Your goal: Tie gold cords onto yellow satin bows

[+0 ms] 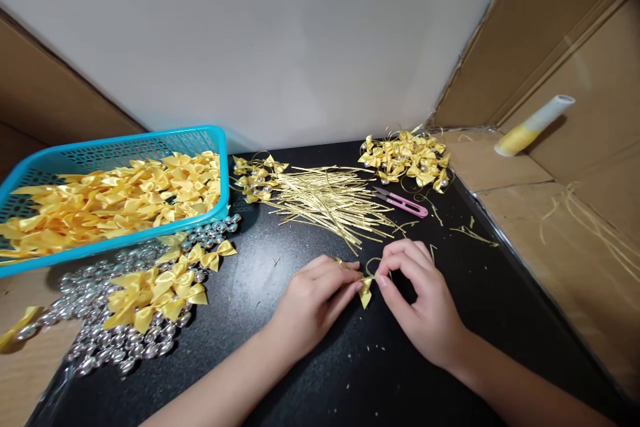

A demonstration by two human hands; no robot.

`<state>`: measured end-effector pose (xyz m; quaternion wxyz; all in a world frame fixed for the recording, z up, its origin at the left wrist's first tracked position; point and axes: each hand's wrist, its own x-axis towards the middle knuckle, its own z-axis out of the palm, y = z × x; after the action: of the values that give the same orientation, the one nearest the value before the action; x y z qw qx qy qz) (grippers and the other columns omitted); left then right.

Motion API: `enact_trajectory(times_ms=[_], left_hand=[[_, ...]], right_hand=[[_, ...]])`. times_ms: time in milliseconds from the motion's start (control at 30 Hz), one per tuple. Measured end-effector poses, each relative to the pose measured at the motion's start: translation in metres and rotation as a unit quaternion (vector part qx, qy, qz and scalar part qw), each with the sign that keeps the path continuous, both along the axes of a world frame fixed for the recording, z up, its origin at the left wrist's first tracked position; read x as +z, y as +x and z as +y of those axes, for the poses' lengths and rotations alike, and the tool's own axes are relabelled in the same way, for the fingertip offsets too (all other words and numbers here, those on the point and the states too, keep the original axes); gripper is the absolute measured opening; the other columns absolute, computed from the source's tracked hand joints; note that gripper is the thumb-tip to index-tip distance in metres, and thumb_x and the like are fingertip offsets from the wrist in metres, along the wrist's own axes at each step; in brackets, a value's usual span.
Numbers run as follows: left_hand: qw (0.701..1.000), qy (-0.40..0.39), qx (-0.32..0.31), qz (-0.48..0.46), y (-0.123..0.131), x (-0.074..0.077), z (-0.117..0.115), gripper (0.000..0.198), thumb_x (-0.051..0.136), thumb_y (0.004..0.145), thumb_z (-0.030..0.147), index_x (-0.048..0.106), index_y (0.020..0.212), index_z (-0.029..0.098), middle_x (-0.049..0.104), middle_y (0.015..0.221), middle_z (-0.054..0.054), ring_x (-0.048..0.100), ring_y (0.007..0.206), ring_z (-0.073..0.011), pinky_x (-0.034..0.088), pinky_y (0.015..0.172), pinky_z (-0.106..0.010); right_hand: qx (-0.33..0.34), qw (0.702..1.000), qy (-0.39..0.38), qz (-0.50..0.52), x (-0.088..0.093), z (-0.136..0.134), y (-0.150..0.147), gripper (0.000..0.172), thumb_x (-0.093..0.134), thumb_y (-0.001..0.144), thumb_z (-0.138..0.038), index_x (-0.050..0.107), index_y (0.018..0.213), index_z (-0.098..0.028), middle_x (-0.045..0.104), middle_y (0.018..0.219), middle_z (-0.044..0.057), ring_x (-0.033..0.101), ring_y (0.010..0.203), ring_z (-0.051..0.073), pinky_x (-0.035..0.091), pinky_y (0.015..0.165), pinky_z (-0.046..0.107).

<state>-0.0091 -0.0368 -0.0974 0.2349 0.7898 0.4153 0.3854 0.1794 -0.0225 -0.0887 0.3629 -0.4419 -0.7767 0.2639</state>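
Note:
Between my two hands is a yellow satin ribbon bow (366,293), just above the black table. My left hand (320,297) is closed in a pinch on the bow's left side, its fingers covering part of it. A thin gold cord (371,264) curves in a small loop above the bow. Thumb and index finger of my right hand (417,297) pinch this cord close to the bow's right side. Whether a bead sits on the bow is hidden by the fingers. Beyond my hands lies a heap of cut gold cords (330,200).
A turquoise basket (224,173) full of yellow bows stands at left. Silver beads (115,347) and loose bows (160,290) lie before it. Pink thread snips (403,203) rest near a pile of bows with cords (410,157). A tube (533,127) stands on cardboard at right.

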Motion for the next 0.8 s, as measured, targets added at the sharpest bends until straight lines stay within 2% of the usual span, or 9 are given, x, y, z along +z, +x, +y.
enact_trajectory(times_ms=[133, 400, 667, 800], left_hand=[[1.000, 0.020, 0.008, -0.010, -0.0025, -0.0005, 0.0019, 0.015, 0.065, 0.084, 0.011, 0.070, 0.097, 0.016, 0.074, 0.091, -0.008, 0.067, 0.081, -0.0164, 0.055, 0.071, -0.029], [1.000, -0.003, 0.012, -0.007, -0.0042, 0.0027, 0.0031, 0.015, 0.063, 0.086, 0.013, 0.070, 0.097, 0.020, 0.075, 0.092, -0.006, 0.067, 0.082, -0.0170, 0.054, 0.072, -0.031], [0.999, -0.032, 0.023, -0.013, -0.0050, 0.0033, 0.0017, 0.022, 0.067, 0.082, 0.015, 0.066, 0.103, 0.019, 0.075, 0.092, -0.005, 0.066, 0.080, -0.0164, 0.053, 0.072, -0.030], [0.998, -0.045, 0.037, -0.019, -0.0056, 0.0030, 0.0004, 0.019, 0.067, 0.081, 0.015, 0.064, 0.099, 0.019, 0.073, 0.089, -0.004, 0.065, 0.079, -0.0162, 0.053, 0.071, -0.029]], right_hand=[[0.022, 0.999, -0.001, 0.025, 0.0016, 0.0000, 0.0015, 0.013, 0.050, 0.085, -0.010, 0.052, 0.078, -0.021, 0.054, 0.083, 0.001, 0.050, 0.083, 0.018, 0.038, 0.074, 0.033], [0.037, 0.999, 0.019, 0.031, 0.0039, -0.0004, 0.0040, 0.014, 0.050, 0.082, -0.009, 0.050, 0.075, -0.021, 0.053, 0.079, 0.000, 0.050, 0.078, 0.018, 0.035, 0.077, 0.036], [0.014, 0.999, 0.020, 0.021, 0.0025, 0.0020, 0.0049, 0.013, 0.048, 0.083, -0.012, 0.050, 0.074, -0.022, 0.054, 0.079, 0.002, 0.052, 0.078, 0.020, 0.038, 0.075, 0.036], [-0.009, 1.000, 0.015, 0.014, 0.0016, 0.0036, 0.0044, 0.013, 0.049, 0.082, -0.012, 0.049, 0.073, -0.021, 0.054, 0.079, 0.002, 0.053, 0.078, 0.019, 0.038, 0.076, 0.036]])
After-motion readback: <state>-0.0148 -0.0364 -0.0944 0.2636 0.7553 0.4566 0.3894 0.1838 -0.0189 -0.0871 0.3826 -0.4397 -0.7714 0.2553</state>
